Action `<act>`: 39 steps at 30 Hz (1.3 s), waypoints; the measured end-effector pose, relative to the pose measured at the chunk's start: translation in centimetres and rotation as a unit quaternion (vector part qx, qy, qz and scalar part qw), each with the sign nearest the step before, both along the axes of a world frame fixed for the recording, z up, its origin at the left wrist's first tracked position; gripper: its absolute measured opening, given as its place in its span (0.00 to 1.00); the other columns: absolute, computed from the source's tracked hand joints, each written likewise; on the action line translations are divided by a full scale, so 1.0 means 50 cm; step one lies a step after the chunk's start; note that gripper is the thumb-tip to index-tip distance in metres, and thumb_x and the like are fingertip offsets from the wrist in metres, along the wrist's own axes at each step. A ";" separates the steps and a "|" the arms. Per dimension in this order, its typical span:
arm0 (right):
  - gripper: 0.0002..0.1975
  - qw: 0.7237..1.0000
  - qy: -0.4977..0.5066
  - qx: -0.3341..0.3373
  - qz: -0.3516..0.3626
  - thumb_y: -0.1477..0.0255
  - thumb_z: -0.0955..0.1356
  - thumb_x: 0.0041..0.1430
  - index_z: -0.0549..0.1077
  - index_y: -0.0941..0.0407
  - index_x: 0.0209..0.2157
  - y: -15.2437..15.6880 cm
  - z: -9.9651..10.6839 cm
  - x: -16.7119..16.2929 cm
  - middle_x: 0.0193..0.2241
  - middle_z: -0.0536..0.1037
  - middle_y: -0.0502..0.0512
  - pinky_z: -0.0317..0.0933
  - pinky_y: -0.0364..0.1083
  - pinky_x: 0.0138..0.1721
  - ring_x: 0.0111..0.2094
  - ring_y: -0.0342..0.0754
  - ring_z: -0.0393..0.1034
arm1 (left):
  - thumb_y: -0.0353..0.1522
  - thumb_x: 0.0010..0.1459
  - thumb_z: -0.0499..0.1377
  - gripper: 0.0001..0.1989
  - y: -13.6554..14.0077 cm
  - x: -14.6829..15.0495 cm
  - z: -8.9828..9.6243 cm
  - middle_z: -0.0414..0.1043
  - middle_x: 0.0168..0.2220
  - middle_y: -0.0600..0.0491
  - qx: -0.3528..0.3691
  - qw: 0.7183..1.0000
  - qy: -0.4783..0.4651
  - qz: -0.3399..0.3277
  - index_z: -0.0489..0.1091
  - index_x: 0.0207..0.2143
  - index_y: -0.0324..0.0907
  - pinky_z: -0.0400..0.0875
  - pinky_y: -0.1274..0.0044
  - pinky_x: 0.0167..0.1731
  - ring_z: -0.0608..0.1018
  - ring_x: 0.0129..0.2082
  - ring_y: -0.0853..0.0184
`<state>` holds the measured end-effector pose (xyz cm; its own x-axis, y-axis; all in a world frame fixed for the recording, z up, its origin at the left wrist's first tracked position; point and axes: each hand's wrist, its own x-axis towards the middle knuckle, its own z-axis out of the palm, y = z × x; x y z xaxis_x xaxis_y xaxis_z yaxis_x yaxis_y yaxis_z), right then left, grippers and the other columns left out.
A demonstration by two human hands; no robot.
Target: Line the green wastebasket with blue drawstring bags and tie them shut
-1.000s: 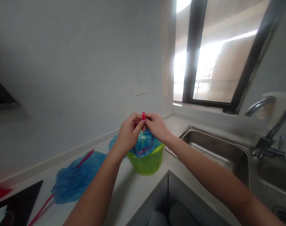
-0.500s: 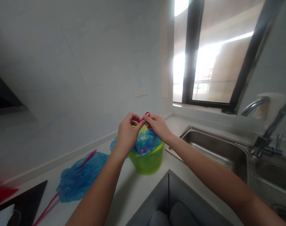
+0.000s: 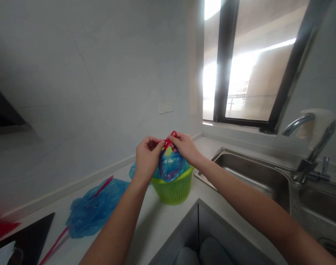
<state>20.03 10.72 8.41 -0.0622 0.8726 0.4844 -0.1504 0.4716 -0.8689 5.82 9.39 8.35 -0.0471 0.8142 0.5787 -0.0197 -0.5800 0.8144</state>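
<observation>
A green perforated plastic basket stands on the counter, with a blue translucent plastic bag inside it and spilling over its left rim. Above the basket my left hand pinches the bag's red drawstring between thumb and fingers. My right hand grips the same drawstring close by, and a small red loop sticks up at its fingertips. The cord runs down from the fingers to the bag's gathered top. Part of the basket's rim is hidden behind my hands.
Left on the counter lies another blue bag with red drawstrings. A black cooktop with something red near it is at far left. To the right is a steel sink with a cloth-draped faucet. A wall socket is behind.
My left hand has shifted slightly left and turned, and more of the red drawstring now shows crossed between the two hands. The basket has stayed in place.
</observation>
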 end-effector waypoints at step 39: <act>0.11 0.891 -0.310 0.309 -0.122 0.84 0.64 0.55 0.74 0.56 0.31 -0.055 -0.024 0.054 0.35 0.78 0.52 0.62 0.47 0.46 0.39 0.47 0.71 | 0.34 0.59 0.59 0.10 -0.026 -0.014 0.005 0.80 0.36 0.50 0.142 0.931 0.307 0.136 0.80 0.36 0.42 0.69 0.73 0.41 0.78 0.36 0.64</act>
<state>22.71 7.98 7.23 -0.3299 0.4751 0.8158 0.4394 0.8421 -0.3127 5.11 8.07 8.62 0.1816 0.6304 0.7547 0.5784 -0.6892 0.4365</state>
